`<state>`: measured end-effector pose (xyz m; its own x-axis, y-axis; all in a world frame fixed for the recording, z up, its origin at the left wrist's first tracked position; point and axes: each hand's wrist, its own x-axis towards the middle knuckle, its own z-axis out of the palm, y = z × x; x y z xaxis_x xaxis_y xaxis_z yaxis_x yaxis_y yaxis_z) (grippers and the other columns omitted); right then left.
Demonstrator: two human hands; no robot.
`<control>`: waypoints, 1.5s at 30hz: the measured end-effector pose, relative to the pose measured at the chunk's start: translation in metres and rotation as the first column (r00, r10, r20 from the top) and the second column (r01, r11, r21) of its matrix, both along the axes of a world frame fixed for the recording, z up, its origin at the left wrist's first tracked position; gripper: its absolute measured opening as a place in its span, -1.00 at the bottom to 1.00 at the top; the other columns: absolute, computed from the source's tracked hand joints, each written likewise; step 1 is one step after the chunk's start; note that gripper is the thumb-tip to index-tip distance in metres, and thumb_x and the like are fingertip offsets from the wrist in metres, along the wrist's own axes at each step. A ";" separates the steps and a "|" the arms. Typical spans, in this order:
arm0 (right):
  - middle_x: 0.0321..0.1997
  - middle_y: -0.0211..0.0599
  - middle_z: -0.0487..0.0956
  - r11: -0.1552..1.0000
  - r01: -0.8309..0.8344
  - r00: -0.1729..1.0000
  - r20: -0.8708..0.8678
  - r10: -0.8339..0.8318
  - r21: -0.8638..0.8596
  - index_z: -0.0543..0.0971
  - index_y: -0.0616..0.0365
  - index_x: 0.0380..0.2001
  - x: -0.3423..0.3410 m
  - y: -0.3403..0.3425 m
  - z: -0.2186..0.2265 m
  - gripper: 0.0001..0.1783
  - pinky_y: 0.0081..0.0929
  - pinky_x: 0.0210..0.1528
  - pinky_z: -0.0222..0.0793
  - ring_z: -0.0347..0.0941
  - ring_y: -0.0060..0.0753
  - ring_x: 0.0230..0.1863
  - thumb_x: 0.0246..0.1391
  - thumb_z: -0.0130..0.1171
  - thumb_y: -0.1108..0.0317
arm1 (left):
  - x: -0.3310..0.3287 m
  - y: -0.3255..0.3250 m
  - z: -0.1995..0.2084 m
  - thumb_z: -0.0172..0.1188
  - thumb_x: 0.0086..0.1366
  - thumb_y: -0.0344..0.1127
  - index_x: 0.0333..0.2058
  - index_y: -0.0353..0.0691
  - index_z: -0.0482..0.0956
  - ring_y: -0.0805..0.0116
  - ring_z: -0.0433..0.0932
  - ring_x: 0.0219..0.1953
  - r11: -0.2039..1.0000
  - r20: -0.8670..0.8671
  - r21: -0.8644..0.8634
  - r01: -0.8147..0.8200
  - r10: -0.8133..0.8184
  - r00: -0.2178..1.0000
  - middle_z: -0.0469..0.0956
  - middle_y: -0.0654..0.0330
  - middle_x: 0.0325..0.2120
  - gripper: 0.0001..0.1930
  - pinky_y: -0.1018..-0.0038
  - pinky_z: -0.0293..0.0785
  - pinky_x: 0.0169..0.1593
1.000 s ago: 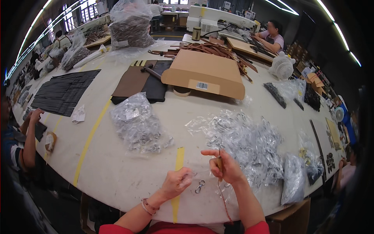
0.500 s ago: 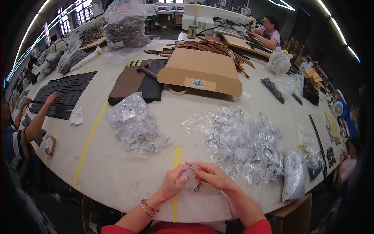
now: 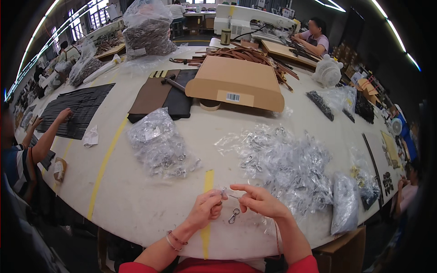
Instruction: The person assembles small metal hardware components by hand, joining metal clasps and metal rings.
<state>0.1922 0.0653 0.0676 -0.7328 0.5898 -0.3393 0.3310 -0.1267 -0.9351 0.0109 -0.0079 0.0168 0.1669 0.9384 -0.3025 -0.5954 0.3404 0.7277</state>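
Note:
My left hand (image 3: 205,210) is closed round a small clear plastic bag (image 3: 223,193), whose end pokes out past the thumb. My right hand (image 3: 261,202) is just to its right, index finger stretched out and the other fingers curled. A thin, metallic-looking sliver (image 3: 234,196) shows at those curled fingers; its kind is too small to tell. Between and below the hands, a silver snap hook (image 3: 233,217) with a ring appears to rest on the table. Beyond my right hand spreads a heap of bagged metal hooks (image 3: 291,168).
A full clear bag of hooks (image 3: 159,143) lies left of centre. Farther back are an open cardboard box (image 3: 234,82), a hammer (image 3: 177,85) and brown straps (image 3: 248,54). A wrapped bundle (image 3: 344,202) sits at right. A co-worker's arm (image 3: 48,139) reaches over black strips (image 3: 75,109).
My hands have drawn apart, the right one shifting right and extending its index finger. The snap hook that hung beneath my fingers is now separate below them.

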 end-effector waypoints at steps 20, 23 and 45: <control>-0.64 -0.47 0.39 1.000 0.008 0.998 -0.064 -0.007 0.008 0.24 0.13 0.09 -0.007 -0.007 0.000 -0.54 -0.74 -0.63 0.10 0.19 -0.74 -0.65 0.08 -0.10 0.38 | -0.007 0.002 -0.005 0.04 0.14 -0.35 -0.37 -0.26 0.49 0.69 0.16 -0.75 0.991 -0.149 0.121 -0.059 0.077 0.986 0.32 0.37 -0.75 -0.86 0.71 0.03 -0.70; -0.64 -0.46 0.39 0.983 -0.030 0.989 -0.147 0.003 -0.183 0.23 0.11 0.10 -0.006 -0.002 -0.002 -0.55 -0.80 -0.66 0.00 0.12 -0.79 -0.67 0.10 -0.11 0.36 | -0.011 0.003 -0.012 0.06 0.12 -0.37 -0.37 -0.28 0.49 0.67 0.15 -0.77 0.997 0.091 0.066 0.036 -0.042 0.995 0.30 0.36 -0.76 -0.87 0.70 0.01 -0.71; -0.64 -0.22 0.44 0.887 0.185 0.975 0.033 -0.219 0.423 0.35 0.07 -0.08 -0.048 -0.016 -0.034 -0.67 -0.44 -0.49 0.25 0.39 -0.34 -0.55 0.05 -0.11 0.29 | -0.008 0.004 -0.014 0.11 0.06 -0.46 -0.50 -0.33 0.42 0.71 0.21 -0.68 0.855 -0.638 0.508 -0.104 0.455 0.621 0.37 0.38 -0.73 -0.93 0.69 0.14 -0.63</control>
